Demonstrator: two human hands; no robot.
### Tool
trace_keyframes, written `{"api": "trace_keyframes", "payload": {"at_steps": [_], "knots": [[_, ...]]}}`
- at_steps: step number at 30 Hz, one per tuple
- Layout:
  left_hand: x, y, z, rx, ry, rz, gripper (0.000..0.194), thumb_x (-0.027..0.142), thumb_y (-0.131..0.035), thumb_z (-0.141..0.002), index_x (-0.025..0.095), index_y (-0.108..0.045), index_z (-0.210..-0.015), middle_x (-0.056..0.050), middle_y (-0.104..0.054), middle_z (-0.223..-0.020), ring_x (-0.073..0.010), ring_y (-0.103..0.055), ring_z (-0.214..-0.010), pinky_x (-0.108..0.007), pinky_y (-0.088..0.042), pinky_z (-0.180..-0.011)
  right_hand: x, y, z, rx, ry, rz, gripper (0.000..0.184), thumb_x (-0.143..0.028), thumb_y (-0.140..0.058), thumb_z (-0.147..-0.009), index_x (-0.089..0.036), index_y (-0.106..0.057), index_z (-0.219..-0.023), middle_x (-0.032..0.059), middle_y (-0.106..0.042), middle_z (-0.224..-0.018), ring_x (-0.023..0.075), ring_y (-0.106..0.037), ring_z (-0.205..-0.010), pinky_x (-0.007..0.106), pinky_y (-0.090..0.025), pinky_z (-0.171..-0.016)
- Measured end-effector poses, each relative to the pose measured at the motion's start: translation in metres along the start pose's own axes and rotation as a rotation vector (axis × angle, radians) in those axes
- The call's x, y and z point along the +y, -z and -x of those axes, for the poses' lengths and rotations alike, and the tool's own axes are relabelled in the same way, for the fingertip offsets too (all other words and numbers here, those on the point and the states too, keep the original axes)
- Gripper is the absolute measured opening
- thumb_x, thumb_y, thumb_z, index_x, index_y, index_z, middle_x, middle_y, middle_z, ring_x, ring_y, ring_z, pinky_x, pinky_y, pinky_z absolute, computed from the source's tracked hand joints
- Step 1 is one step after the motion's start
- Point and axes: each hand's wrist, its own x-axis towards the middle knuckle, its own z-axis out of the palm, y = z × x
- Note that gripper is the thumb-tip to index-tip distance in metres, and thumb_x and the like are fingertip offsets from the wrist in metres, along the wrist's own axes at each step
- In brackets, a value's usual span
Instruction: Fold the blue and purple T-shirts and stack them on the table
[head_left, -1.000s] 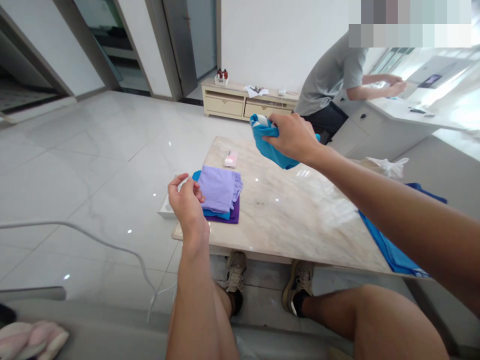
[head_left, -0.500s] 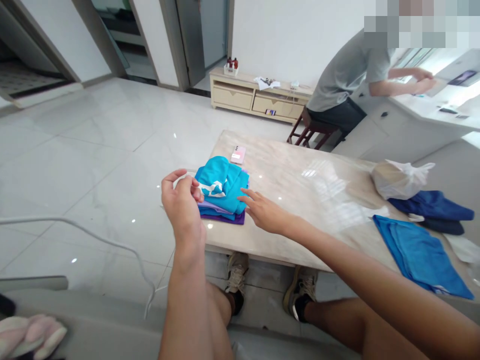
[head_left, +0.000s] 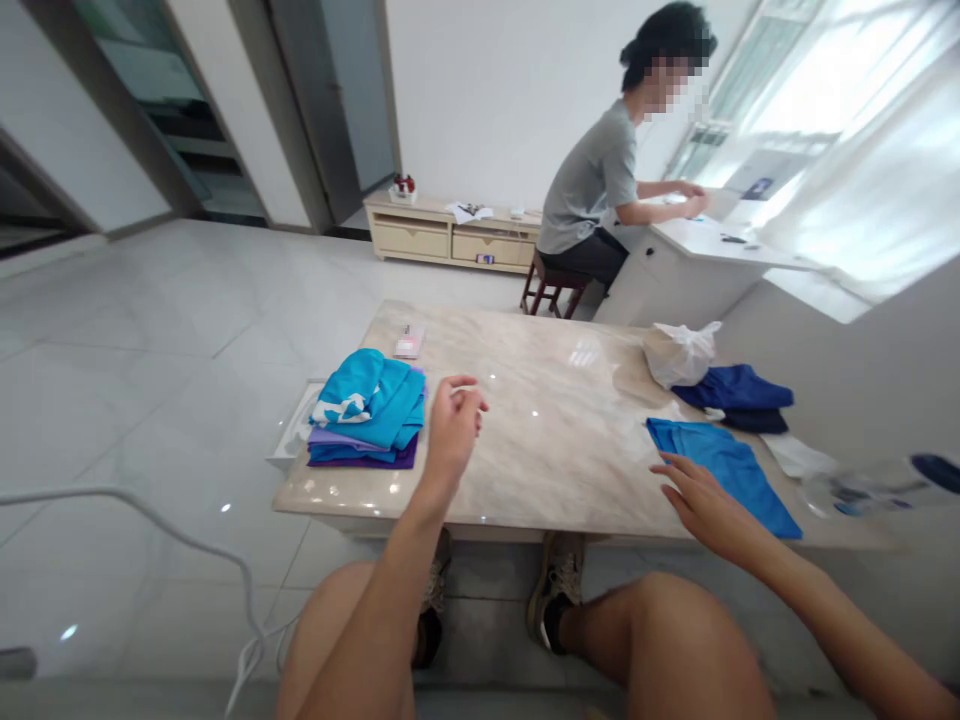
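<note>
My left hand (head_left: 454,428) hovers over the marble-topped table (head_left: 540,460), its fingers loosely curled and apart, with nothing in them. Just left of it lies a stack of folded clothes (head_left: 397,400) in turquoise, lilac, blue and purple, the top one with a white print. Over on the right, my right hand (head_left: 701,500) is open, fingers stretched out. It is at the near left side of a folded blue garment (head_left: 731,465); whether it touches the cloth I cannot tell.
Behind the blue garment lie dark blue clothes (head_left: 739,388) and a white plastic bag (head_left: 681,352). A clear bottle (head_left: 877,490) lies at the right. A pink phone (head_left: 409,342) rests beyond the stack. Another person (head_left: 592,180) sits on a stool (head_left: 556,280) at a white counter.
Both hands have moved right, away from the turquoise stack. My right hand has come over to the folded blue garment. The view has turned to the right.
</note>
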Motion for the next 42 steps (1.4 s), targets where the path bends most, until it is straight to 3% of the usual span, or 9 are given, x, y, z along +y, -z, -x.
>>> {"api": "trace_keyframes", "payload": {"at_steps": [3,7,13,17,22,29,34,38,42], "knots": [[-0.022,-0.037,0.014,-0.203,0.049,-0.117,0.027,0.030,-0.064,-0.079,0.021,-0.060,-0.104,0.005,-0.064,-0.067,-0.0098,-0.049,-0.051,-0.021,-0.038,-0.050,0.049,-0.002,0.040,0.111,-0.095,-0.014,0.041,-0.040,-0.046,-0.103,-0.019,-0.077,-0.119,0.0231,-0.072,-0.136,0.0398,-0.071,-0.127,0.059,-0.058,-0.111],[-0.049,-0.062,0.054,-0.323,0.114,-0.333,0.033,0.040,-0.067,-0.074,0.019,-0.062,-0.100,0.004,-0.064,-0.068,-0.0118,-0.052,-0.052,-0.024,-0.041,-0.050,0.024,0.019,0.088,0.080,-0.300,-0.055,0.037,-0.020,-0.044,-0.103,-0.011,-0.075,-0.120,0.0247,-0.071,-0.132,0.0344,-0.069,-0.124,0.051,-0.054,-0.114],[-0.082,-0.107,0.057,-0.624,0.110,-0.491,0.047,0.053,-0.076,-0.075,0.019,-0.067,-0.107,0.001,-0.069,-0.075,-0.0145,-0.056,-0.057,-0.027,-0.047,-0.053,0.053,0.026,0.068,0.066,-0.632,0.005,0.034,-0.026,-0.059,-0.110,-0.009,-0.068,-0.138,0.0178,-0.067,-0.139,0.0278,-0.056,-0.127,0.040,-0.046,-0.114],[-0.086,-0.133,0.071,-0.667,0.118,-0.455,0.048,0.054,-0.077,-0.076,0.019,-0.067,-0.107,0.000,-0.070,-0.075,-0.0150,-0.058,-0.057,-0.028,-0.047,-0.054,0.063,0.001,0.064,0.050,-0.655,0.006,0.043,-0.042,-0.073,-0.104,-0.010,-0.072,-0.133,0.0191,-0.068,-0.133,0.0319,-0.055,-0.123,0.044,-0.045,-0.112],[-0.094,-0.147,0.066,-0.697,0.111,-0.435,0.042,0.052,-0.073,-0.081,0.018,-0.068,-0.106,0.000,-0.070,-0.077,-0.0139,-0.058,-0.057,-0.027,-0.046,-0.054,0.066,-0.017,0.052,0.022,-0.720,0.074,0.026,-0.032,-0.067,-0.106,-0.015,-0.075,-0.123,0.0197,-0.068,-0.132,0.0332,-0.058,-0.124,0.041,-0.047,-0.104],[-0.110,-0.139,0.061,-0.726,0.144,-0.401,0.030,0.043,-0.067,-0.083,0.018,-0.067,-0.101,-0.001,-0.069,-0.076,-0.0126,-0.058,-0.056,-0.025,-0.045,-0.053,0.061,0.008,0.039,-0.007,-0.734,0.179,0.028,-0.024,-0.053,-0.108,-0.012,-0.077,-0.114,0.0210,-0.076,-0.117,0.0325,-0.066,-0.115,0.038,-0.046,-0.095],[-0.113,-0.111,0.048,-0.687,0.134,-0.419,0.019,0.033,-0.062,-0.091,0.018,-0.068,-0.101,-0.002,-0.070,-0.079,-0.0115,-0.060,-0.059,-0.024,-0.048,-0.059,0.045,0.035,0.000,0.274,-0.729,0.121,0.025,-0.022,-0.051,-0.106,-0.012,-0.073,-0.110,0.0208,-0.075,-0.102,0.0325,-0.069,-0.098,0.040,-0.046,-0.087],[-0.105,-0.064,0.039,-0.566,0.109,-0.541,0.015,0.028,-0.060,-0.092,0.018,-0.068,-0.101,-0.002,-0.071,-0.079,-0.0134,-0.063,-0.064,-0.025,-0.051,-0.065,-0.033,0.066,-0.068,0.659,-0.701,-0.142,0.025,-0.028,-0.045,-0.107,-0.016,-0.064,-0.118,0.0178,-0.073,-0.103,0.0317,-0.068,-0.092,0.040,-0.047,-0.083],[-0.081,-0.021,0.025,-0.474,0.065,-0.780,0.020,0.030,-0.059,-0.095,0.017,-0.068,-0.108,-0.009,-0.077,-0.092,-0.0208,-0.073,-0.079,-0.032,-0.057,-0.076,-0.134,0.089,-0.136,0.877,-0.483,-0.463,0.025,-0.036,-0.035,-0.112,-0.022,-0.055,-0.119,0.0099,-0.070,-0.093,0.0296,-0.067,-0.085,0.039,-0.047,-0.081]]}}
